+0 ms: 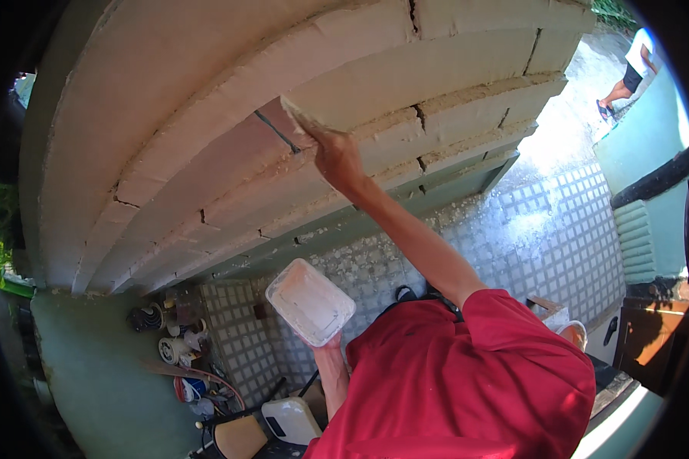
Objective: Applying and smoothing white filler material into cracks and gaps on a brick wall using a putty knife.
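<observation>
My right hand (337, 159) is raised on an outstretched arm, its fingers closed round a putty knife (298, 118) caked with pale paste. The knife's end rests at the stepped, cream-coloured wall (406, 84), beside a dark open joint (278, 132) between two panels. Lower down, my left hand (329, 343) grips a white rectangular plastic tub (273, 291) from beneath and at its near end. Whitish paste coats the tub's inside. Most of my left fingers are hidden under it.
Several buckets (173, 351) and a hose stand along the green wall at lower left, near chairs (291, 420). The tiled floor (559, 206) is spattered with white. A person (634, 65) stands far off at upper right. Behind my right shoulder is a bucket (573, 333).
</observation>
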`<state>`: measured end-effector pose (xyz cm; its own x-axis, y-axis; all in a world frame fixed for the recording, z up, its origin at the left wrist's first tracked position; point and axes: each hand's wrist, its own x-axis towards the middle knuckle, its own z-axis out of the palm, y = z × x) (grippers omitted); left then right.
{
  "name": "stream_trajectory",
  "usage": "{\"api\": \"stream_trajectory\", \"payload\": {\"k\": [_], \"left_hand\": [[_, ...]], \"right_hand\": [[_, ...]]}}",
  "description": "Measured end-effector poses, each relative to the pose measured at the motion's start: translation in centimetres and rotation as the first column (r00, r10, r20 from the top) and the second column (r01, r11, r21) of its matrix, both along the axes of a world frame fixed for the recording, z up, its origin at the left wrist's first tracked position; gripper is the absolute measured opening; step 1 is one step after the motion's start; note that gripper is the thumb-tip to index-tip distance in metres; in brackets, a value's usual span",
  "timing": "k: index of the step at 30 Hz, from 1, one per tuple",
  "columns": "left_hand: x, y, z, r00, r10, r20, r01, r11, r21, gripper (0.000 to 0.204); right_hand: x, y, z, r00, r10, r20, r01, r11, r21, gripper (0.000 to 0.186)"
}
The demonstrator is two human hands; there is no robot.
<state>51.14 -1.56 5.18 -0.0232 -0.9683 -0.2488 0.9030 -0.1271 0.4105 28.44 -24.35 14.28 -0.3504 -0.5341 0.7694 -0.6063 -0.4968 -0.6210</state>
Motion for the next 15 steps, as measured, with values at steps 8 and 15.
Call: {"api": "stream_trajectory", "payload": {"k": [8,15], "left_hand": [[0.9,-0.2,-1.2,0.999,-0.002,-0.054,0.004,0.999,0.034,0.056],[0.5,-0.2,-0.8,0.99,-0.07,-0.125,0.075,0.996,0.038,0.057]], "right_hand": [[-16.9,2.9,-0.9,0.828,-0.439,0.35,0.433,0.896,0.099,0.034],[-12.9,0.9,0.1,0.907,-0.399,0.131,0.401,0.916,0.016,0.037]]}}
